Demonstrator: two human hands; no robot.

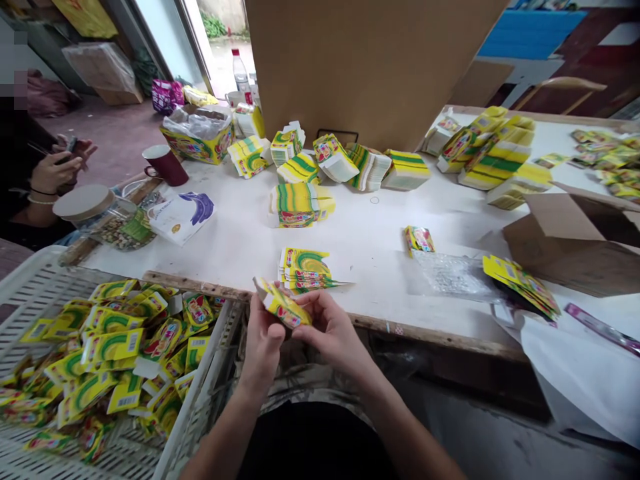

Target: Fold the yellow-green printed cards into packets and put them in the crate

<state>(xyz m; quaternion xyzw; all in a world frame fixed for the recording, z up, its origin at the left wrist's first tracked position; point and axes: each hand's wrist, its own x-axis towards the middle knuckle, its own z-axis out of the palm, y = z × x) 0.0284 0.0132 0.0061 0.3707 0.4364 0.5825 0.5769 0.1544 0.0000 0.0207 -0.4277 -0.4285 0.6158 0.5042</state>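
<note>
A small yellow and green carton [286, 308] is held between my two hands over the table's front edge, tilted, with flaps standing up at its left end. My left hand [263, 340] grips the carton's left side, thumb bent toward me. My right hand [327, 327] pinches its right end between thumb and fingers. Just beyond lies a short stack of flat cartons [306, 267]. Farther back on the table is another pile of flattened cartons [297, 205]. What the held carton contains, if anything, is hidden.
A white plastic crate [200, 373] with many yellow cartons stands at my left. Bundled cartons [370, 167] line the table's back before a large cardboard sheet [370, 67]. A jar [107, 217], a maroon mug [166, 165] and a cardboard box [570, 240] flank the work area. Another person's hands [60, 167] hold a phone.
</note>
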